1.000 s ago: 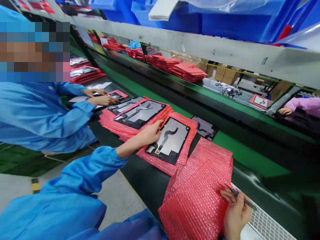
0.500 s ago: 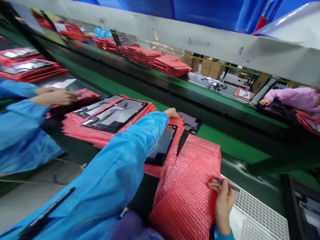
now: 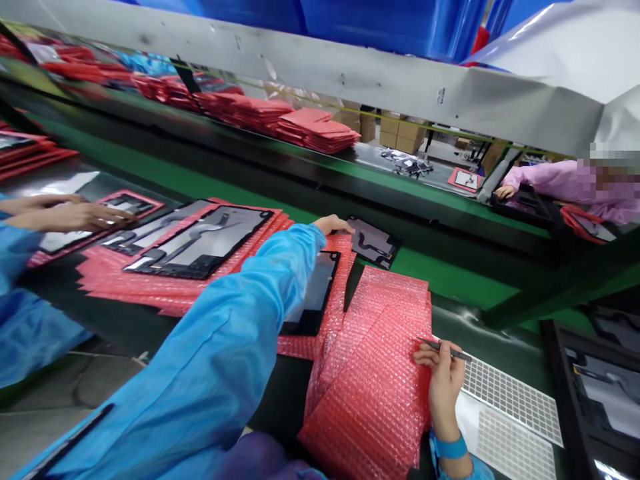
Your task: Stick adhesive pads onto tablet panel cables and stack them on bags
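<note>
The fingers of the right hand [image 3: 443, 380] are closed around thin tweezers [image 3: 443, 346], held like a pen, with the heel of the hand resting on the near edge of a stack of pink bubble bags [image 3: 380, 373]; the left hand [image 3: 334, 225] is stretched out beyond that stack, its fingertips laid at the edge of a dark screen panel [image 3: 373, 241] that lies flat on the green belt [image 3: 450, 277]; whether those fingers are pinching the panel or only touching it cannot be told, since the blue sleeve [image 3: 235, 340] covers most of the hand. Left of the stack, a second screen panel [image 3: 315, 300] is seen lying on another bubble bag under the sleeve; right of the stack, a white grid sheet [image 3: 510, 400] is laid on the bench.

A slip is judged possible: the far panel is reached at full stretch and held, at best, by one edge, so it could be dragged across the belt or dropped; the nearer panel could be brushed by the sleeve; the tweezer tips, pointed over the stack, could puncture a bag.
</note>
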`<state>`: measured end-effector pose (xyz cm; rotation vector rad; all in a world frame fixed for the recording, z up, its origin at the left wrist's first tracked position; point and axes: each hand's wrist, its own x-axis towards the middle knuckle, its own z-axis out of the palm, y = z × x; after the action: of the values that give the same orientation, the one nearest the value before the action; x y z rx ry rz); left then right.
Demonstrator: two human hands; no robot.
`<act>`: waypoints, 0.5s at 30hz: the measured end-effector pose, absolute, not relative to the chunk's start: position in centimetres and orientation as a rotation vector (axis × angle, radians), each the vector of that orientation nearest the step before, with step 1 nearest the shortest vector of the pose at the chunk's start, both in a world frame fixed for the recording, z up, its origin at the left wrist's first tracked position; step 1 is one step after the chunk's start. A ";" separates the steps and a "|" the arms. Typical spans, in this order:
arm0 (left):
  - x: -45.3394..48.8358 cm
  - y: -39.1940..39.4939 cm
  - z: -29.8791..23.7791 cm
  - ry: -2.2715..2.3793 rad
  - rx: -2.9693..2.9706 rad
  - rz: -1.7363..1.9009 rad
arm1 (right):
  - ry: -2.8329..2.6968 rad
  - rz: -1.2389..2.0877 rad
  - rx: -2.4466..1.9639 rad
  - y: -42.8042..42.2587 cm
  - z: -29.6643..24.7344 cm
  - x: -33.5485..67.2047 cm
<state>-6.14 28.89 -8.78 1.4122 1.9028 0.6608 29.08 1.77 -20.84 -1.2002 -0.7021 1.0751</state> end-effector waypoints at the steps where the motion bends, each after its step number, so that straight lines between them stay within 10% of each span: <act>1: -5.6 29.1 -8.2 1.872 1.379 0.690 | -0.697 1.067 -1.190 1.8 -20.8 29.2; 15: 2.9 11.7 -5.6 1.279 1.193 0.867 | -0.631 1.137 -1.155 -2.1 -15.4 31.1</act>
<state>2.95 11.67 -5.57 1.1927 1.2786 0.8672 31.11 -2.07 -15.39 -1.1549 -0.6315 1.1369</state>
